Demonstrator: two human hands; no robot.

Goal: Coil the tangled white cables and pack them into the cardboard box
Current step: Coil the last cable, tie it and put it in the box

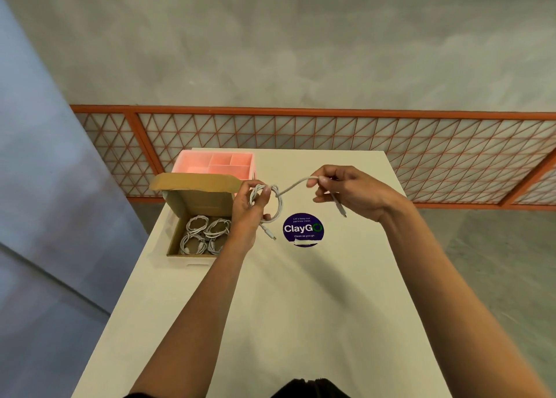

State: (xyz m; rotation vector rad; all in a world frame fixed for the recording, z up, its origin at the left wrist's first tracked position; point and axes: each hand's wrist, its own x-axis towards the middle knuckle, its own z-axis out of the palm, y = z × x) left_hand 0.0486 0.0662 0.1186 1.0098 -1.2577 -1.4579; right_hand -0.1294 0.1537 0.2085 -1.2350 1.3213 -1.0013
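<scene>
My left hand [249,208] grips a partly wound coil of white cable [278,209] above the table, one plug end dangling below it. From the coil the cable runs up and right to my right hand [346,191], which pinches it between thumb and fingers; the other plug end hangs below that hand. An open cardboard box [176,205] stands at the table's left edge, lid flap tilted back. Several coiled white cables [204,233] lie inside it, partly hidden by my left wrist.
A pink compartment tray [216,163] stands behind the box at the table's far left corner. A round purple sticker [303,229] is stuck on the white table [301,307]. An orange lattice railing [331,132] runs beyond the far edge.
</scene>
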